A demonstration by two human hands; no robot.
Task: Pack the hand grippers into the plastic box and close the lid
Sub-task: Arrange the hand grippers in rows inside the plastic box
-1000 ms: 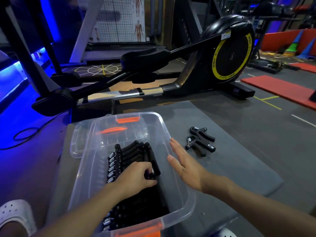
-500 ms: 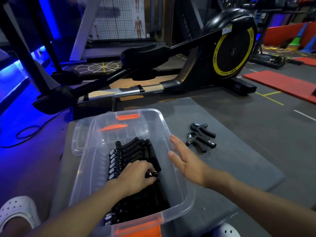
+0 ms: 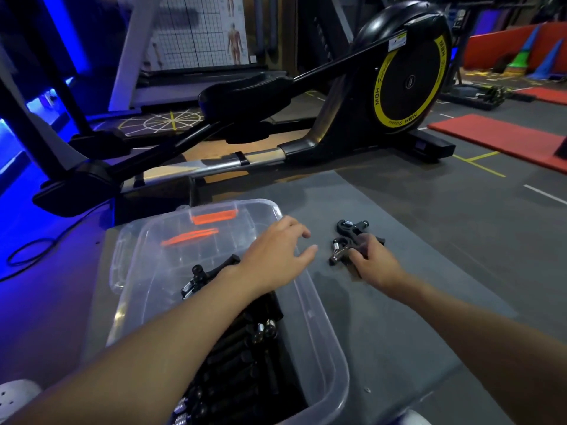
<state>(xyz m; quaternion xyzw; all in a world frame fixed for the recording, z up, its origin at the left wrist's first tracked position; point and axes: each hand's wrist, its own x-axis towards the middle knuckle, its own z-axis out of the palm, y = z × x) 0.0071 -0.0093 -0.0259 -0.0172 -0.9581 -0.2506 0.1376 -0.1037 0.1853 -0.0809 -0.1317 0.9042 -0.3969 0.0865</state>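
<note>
The fingers [image 3: 357, 256] of the right hand [image 3: 380, 269] curl round the near gripper [image 3: 339, 251], which lies on the grey mat [image 3: 399, 317] right of the box [image 3: 322, 332]. The far gripper [image 3: 352, 228] lies just beyond it, untouched. The left hand [image 3: 273, 250] hovers over the box's far right corner, fingers spread and loose, holding nothing. Packed grippers [image 3: 239, 357] lie in a row inside the box. The clear lid [image 3: 121, 262] is off, at the far end.

Your left hand [image 3: 276, 250] has let go of the black hand grippers [image 3: 239, 363] packed in the clear plastic box [image 3: 322, 332] and now hovers over its right rim, fingers spread. Your right hand [image 3: 377, 265] has left that rim and curled onto the nearer loose black hand gripper [image 3: 340, 250] on the grey bench [image 3: 399, 332].
</note>
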